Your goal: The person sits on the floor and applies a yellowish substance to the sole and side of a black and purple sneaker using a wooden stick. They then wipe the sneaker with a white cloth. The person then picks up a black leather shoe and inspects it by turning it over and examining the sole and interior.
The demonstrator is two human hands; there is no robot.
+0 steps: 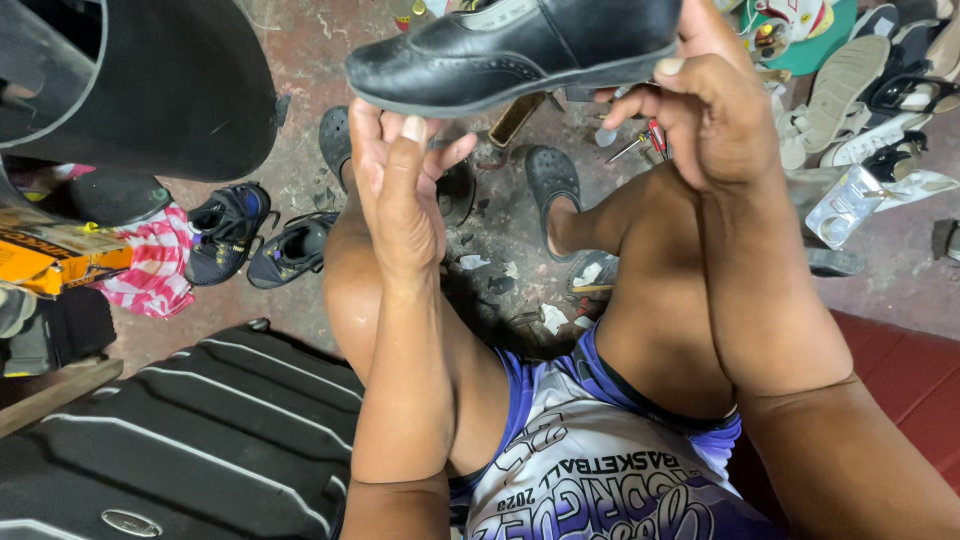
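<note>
**a worn concrete floor, crowded with footwear**

a stained concrete floor is spreading out below, littered with scraps and loose shoes, and a person is sitting over it with bare knees raised. one black leather shoe is being held up in the air above the knees, sole downward, toe pointing to the person's left. the left hand is propping it from beneath, fingers stretched up and pressing against the sole near the toe. the right hand is curling around the heel end, fingers closed on the back edge of the sole.

holding it well probably means keeping both ends supported like this, so the sole edge is staying level and easy to inspect, with the thumbs clear of the seam.

counting what is lying around: two dark sneakers are sitting side by side at the left, two black clogs are on the person's feet, one dark ribbed suitcase is lying at lower left, one orange box is beside a pink striped cloth, and a heap of pale sandals at upper right is too tangled to count.
</note>
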